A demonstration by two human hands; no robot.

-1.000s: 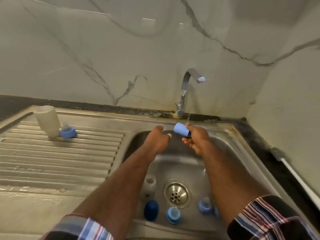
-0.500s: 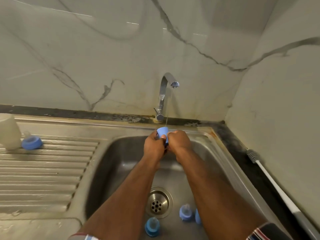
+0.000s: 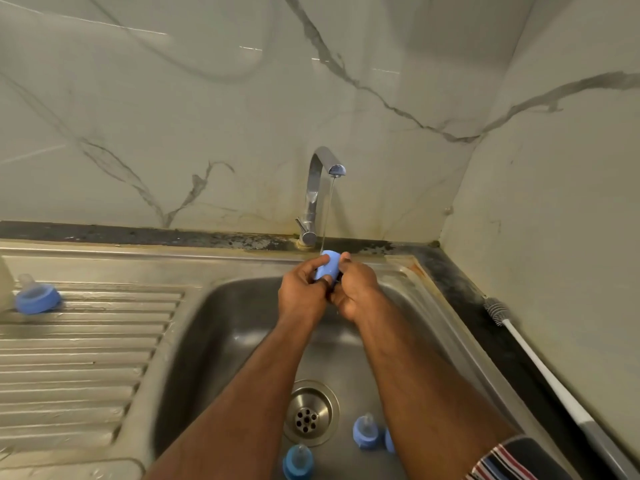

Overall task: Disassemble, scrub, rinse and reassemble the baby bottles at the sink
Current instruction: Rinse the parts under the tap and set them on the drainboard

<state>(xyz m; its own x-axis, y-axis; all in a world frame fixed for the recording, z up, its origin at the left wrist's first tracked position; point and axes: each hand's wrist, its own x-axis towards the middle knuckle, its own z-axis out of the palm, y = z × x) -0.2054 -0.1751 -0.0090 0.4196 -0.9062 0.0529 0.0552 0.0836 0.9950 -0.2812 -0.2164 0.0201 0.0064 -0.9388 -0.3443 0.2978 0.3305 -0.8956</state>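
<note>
Both hands up at the back of the sink [image 3: 408, 296], under the tap [image 3: 317, 188]. Left hand [image 3: 304, 292] and right hand [image 3: 356, 292] both have fingers curled round a light blue bottle cap [image 3: 328, 266], held between them, knuckles nearly touching. Thin stream of water [image 3: 327, 216] runs from the spout straight onto the top of the cap.

In the basin floor near the drain [image 3: 311, 412]: two blue collars with clear teats, one right of the drain [image 3: 365, 432], one at the bottom edge [image 3: 298, 460]. A further bit of blue [image 3: 389, 441] peeks out from behind my right forearm, can't tell what it is.

On the ribbed drainboard [image 3: 86, 358], far left: another blue collar with teat [image 3: 36, 297], tilted, just beside a pale bottle body [image 3: 5, 285] cut off by the frame edge.

Bottle brush [image 3: 519, 344] with white handle lies on the dark worktop [image 3: 460, 289] strip right of the sink, along the wall.
</note>
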